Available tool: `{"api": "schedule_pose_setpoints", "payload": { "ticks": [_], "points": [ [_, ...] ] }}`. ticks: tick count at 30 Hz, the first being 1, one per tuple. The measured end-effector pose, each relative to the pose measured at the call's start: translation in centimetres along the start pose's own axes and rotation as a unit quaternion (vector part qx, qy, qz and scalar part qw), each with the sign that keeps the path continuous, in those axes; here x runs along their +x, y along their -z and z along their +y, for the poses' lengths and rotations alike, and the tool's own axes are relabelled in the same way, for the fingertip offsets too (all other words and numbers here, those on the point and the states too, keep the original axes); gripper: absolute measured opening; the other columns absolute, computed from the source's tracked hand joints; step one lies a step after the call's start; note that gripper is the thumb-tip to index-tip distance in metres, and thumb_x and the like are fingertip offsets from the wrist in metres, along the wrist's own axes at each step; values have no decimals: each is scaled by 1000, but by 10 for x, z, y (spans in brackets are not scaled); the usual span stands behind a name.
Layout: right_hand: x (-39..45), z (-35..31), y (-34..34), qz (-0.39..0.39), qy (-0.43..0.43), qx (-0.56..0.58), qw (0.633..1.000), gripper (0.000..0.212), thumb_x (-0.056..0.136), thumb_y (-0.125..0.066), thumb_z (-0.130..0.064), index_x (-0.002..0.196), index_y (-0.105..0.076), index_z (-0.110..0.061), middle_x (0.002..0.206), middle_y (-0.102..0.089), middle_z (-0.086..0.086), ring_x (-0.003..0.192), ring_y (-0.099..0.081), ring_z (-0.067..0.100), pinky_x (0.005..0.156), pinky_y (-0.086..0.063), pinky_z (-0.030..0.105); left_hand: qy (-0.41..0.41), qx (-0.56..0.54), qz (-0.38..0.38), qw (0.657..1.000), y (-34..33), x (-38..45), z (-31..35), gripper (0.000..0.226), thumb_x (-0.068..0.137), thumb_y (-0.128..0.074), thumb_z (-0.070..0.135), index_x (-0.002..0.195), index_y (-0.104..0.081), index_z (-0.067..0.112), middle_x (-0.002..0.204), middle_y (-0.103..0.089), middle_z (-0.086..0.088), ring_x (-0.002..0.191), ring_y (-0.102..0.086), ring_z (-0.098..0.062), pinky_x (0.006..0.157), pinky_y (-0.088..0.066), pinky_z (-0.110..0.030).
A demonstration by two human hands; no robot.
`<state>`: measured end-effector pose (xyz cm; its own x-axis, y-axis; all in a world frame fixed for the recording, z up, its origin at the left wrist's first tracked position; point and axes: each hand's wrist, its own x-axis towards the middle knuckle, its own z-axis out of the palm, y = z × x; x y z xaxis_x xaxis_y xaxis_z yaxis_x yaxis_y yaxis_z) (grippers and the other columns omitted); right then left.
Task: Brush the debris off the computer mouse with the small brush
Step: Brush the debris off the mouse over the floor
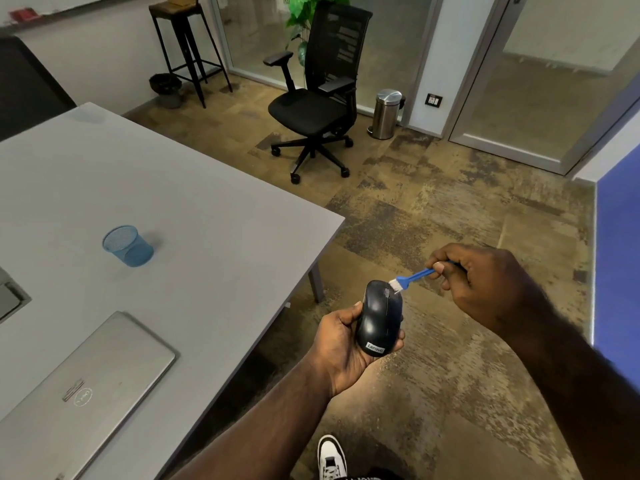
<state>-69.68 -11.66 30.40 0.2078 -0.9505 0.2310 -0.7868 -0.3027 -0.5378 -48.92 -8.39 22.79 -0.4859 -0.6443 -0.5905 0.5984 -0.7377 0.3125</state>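
My left hand (341,344) holds a black computer mouse (380,318) from below, out over the floor to the right of the table. The mouse points away from me, its labelled rear end toward me. My right hand (485,282) pinches the blue handle of a small brush (414,276). The brush's white bristles touch the mouse's front right, beside the scroll wheel.
A grey table (194,209) fills the left, with a blue mesh cup (128,245) and a closed silver laptop (79,389) on it. Farther back stand a black office chair (318,98), a steel bin (386,114) and a tall stool (187,46). A white shoe (331,457) shows below.
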Motion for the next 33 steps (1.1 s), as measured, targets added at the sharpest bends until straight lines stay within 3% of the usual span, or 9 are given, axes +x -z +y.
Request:
{"api": "schedule_pose_setpoints", "payload": {
  "ticks": [5, 11, 16, 20, 25, 28, 31, 33],
  "points": [
    [-3, -10, -3, -28, 43, 11, 999, 18, 90, -59, -10, 95, -72, -20, 71, -65, -13, 60, -64, 3, 51, -55, 34, -2, 16, 6, 1000, 0, 1, 1, 47, 99, -33, 27, 128, -55, -3, 119, -59, -28, 90, -62, -40, 78, -57, -44],
    [2, -6, -9, -20, 22, -15, 999, 17, 92, -58, -14, 99, -72, -21, 76, -69, -7, 63, -65, 9, 54, -55, 38, 3, 28, 0, 1000, 1, -1, 1, 46, 99, -34, 26, 129, -54, -3, 118, -59, -29, 87, -65, -40, 76, -58, -44],
    [0, -7, -10, -41, 27, 12, 999, 19, 91, -60, -10, 97, -71, -24, 73, -69, -10, 58, -63, 3, 51, -55, 30, -3, 20, 0, 1000, 3, 1, 1, 46, 98, -34, 26, 126, -56, -4, 114, -61, -29, 86, -65, -40, 76, -58, -44],
    [0, 3, -6, -26, -12, -11, 1000, 18, 90, -60, -8, 97, -73, -19, 78, -71, -7, 65, -68, 9, 56, -58, 39, -7, -17, 5, 1000, 8, 3, 4, 48, 98, -33, 27, 128, -54, -4, 118, -60, -31, 88, -65, -41, 76, -58, -45],
    [-17, -5, -4, -77, 62, 32, 995, 17, 89, -60, -14, 94, -71, -25, 76, -70, -8, 63, -66, 3, 51, -56, 34, -37, -43, 13, 998, 12, 7, 14, 47, 99, -34, 27, 121, -60, -5, 115, -63, -32, 92, -64, -41, 85, -54, -50],
    [-26, -13, -10, -113, 95, 52, 988, 16, 87, -57, -18, 91, -70, -28, 73, -68, -11, 63, -65, 6, 51, -53, 33, -51, -40, 9, 998, 14, 10, 17, 50, 100, -32, 27, 132, -52, -6, 122, -59, -32, 95, -63, -41, 89, -52, -50],
    [-23, -13, -15, -66, 88, 43, 993, 17, 88, -59, -13, 93, -71, -25, 72, -67, -9, 59, -63, 6, 48, -52, 34, -50, -47, 13, 998, 12, 13, 16, 48, 100, -33, 26, 128, -55, -5, 125, -59, -32, 98, -64, -41, 84, -55, -50],
    [-18, -9, -14, -8, 71, 24, 997, 18, 89, -61, -7, 96, -72, -19, 75, -69, -6, 60, -64, 6, 48, -54, 35, -46, -49, 15, 998, 13, 13, 16, 47, 100, -33, 27, 120, -60, -6, 117, -63, -33, 93, -65, -43, 81, -56, -50]
  ]
}}
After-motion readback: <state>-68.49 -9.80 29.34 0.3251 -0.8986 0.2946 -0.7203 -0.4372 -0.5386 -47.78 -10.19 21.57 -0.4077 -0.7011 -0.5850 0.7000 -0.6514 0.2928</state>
